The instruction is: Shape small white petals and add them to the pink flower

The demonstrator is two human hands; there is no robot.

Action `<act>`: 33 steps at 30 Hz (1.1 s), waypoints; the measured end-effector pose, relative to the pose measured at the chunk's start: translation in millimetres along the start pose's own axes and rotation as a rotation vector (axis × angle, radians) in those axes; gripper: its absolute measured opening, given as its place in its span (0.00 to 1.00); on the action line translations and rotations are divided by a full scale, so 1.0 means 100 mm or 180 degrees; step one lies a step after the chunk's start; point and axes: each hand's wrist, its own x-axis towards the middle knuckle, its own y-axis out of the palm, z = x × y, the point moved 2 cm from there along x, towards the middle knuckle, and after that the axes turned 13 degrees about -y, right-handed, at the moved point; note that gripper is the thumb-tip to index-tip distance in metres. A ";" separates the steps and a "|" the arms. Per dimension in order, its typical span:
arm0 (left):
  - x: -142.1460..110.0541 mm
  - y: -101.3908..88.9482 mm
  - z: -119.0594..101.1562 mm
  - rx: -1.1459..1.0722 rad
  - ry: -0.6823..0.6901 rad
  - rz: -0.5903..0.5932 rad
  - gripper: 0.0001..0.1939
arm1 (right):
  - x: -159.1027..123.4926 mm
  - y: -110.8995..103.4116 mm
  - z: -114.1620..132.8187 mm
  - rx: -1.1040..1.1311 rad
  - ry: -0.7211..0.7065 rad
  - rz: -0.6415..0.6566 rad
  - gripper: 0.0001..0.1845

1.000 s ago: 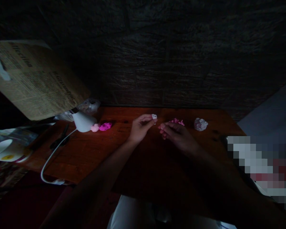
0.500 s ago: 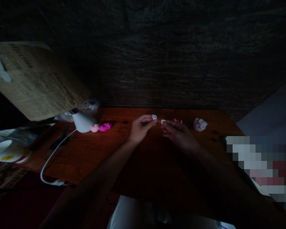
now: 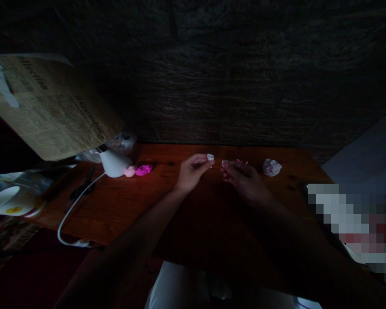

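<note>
Above the wooden table [image 3: 141, 206], my left hand [image 3: 190, 175] pinches a small white rolled piece [image 3: 210, 157] upright between thumb and fingers. Close by on the right, my right hand [image 3: 246, 180] is closed with a small, thin white piece [image 3: 224, 163] at the thumb and fingertip. A narrow gap separates the two pieces. Behind my right hand, bits of something pink [image 3: 242, 161] show, mostly hidden. A pale, ruffled flower-like shape [image 3: 272, 167] rests farther right. The picture is dark, so what the pieces are made of is unclear.
At left stands a lamp with a newsprint-patterned shade [image 3: 58, 107], a white base [image 3: 115, 164] and a white cable [image 3: 66, 219]. A pale pink lump [image 3: 130, 171] and a bright pink lump [image 3: 144, 170] sit beside it. Dark scissors [image 3: 82, 189] and a paper cup [image 3: 11, 201] lie farther left.
The thin white piece at my right fingertips, hardly visible a second ago, came into view and now sits slightly farther right. My left hand keeps its pinch almost still.
</note>
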 end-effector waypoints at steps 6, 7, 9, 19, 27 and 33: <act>0.01 0.00 0.02 -0.0042 -0.0004 0.0024 0.13 | -0.01 0.00 0.06 -0.0422 -0.0220 0.0043 0.21; 0.02 0.00 0.03 -0.0044 -0.0006 0.0029 0.13 | -0.01 0.00 0.06 -0.0437 -0.0196 0.0026 0.21; 0.03 -0.01 0.04 -0.0050 -0.0020 0.0037 0.14 | 0.00 -0.01 0.04 -0.0452 -0.0137 0.0006 0.22; 0.04 -0.02 0.05 -0.0062 0.0028 0.0032 0.14 | 0.00 -0.01 0.02 -0.0080 0.0146 -0.0349 0.24; 0.04 -0.02 0.04 -0.0007 0.0018 0.0047 0.13 | 0.01 0.00 0.00 -0.0004 0.0198 -0.0187 0.22; 0.03 -0.02 0.02 -0.0005 0.0041 0.0019 0.14 | 0.00 0.02 0.03 0.0072 0.0214 -0.0059 0.23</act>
